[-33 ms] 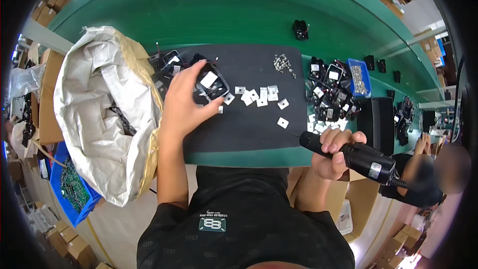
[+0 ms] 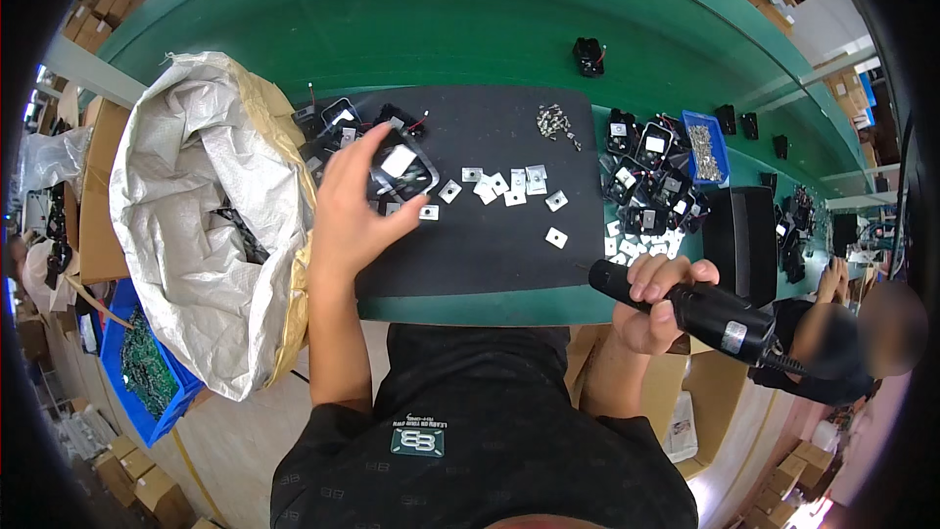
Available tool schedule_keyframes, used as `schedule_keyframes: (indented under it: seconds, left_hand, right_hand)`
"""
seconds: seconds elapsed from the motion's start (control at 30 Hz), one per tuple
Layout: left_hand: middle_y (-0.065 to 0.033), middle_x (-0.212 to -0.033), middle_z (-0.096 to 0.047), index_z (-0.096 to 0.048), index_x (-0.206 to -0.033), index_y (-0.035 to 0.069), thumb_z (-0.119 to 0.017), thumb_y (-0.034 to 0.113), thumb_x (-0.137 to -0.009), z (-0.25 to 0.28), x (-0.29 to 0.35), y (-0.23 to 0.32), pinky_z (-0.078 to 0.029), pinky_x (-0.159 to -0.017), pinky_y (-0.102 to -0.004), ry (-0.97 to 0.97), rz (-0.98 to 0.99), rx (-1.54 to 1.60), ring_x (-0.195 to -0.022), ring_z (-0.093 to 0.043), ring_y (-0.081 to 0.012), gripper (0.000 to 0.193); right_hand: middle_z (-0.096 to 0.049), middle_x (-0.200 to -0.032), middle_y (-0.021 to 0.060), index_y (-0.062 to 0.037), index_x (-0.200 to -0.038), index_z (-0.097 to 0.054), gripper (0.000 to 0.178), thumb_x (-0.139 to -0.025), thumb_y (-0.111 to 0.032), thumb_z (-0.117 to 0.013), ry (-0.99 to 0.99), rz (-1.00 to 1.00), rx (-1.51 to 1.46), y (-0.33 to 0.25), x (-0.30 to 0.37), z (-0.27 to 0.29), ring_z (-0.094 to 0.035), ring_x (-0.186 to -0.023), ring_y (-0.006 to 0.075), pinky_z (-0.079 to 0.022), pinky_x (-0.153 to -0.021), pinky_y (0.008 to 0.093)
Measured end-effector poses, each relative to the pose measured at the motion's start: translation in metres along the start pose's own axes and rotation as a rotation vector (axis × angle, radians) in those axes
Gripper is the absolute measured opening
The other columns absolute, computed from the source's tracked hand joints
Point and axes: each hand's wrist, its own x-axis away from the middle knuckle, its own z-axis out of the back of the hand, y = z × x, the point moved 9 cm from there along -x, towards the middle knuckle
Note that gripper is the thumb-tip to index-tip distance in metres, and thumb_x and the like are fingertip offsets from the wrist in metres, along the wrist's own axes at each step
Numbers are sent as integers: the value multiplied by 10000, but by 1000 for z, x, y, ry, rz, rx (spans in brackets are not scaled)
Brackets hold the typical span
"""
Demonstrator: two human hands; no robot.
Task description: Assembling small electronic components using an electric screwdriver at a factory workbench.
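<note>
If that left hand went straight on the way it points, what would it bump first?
Probably the black case with the white label, right by the left hand's fingertips. They may already touch; depth is unclear.

The worker's left hand (image 2: 348,220) pinches a black rectangular plastic housing (image 2: 419,177) with a white label (image 2: 399,160) over a dark grey mat (image 2: 480,260). Right of this grip lie small flat white plates with dark holes (image 2: 515,198); left of it stands an open white woven sack (image 2: 186,196). The right hand (image 2: 658,304) grasps a corded black cylindrical power screwdriver (image 2: 720,316), aimed toward the first grip.
</note>
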Motion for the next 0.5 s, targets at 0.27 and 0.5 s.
schedule_keyframes:
  seconds: [0.27,0.5]
  left_hand:
    - [-187,-1090,-611,-521,-1254,-6,-785,184,-656,39,-11,-18,-436,-907,-417,219,9,-308,-1010,-566,-359,681]
    - [-210,-1094,-616,-528,-1235,-12,-767,300,-686,2,-78,-53,-436,-913,-447,116,171,-414,-1046,-553,-375,675]
  right_hand:
    - [-520,-681,40,-62,-1173,-430,499,-753,-70,-700,108,-57,22,8,16,11,-520,-578,160,-437,-591,303]
    - [-532,-695,49,-51,-1148,-422,475,-758,-31,-692,59,-113,-13,46,-20,6,-523,-578,156,-451,-577,308]
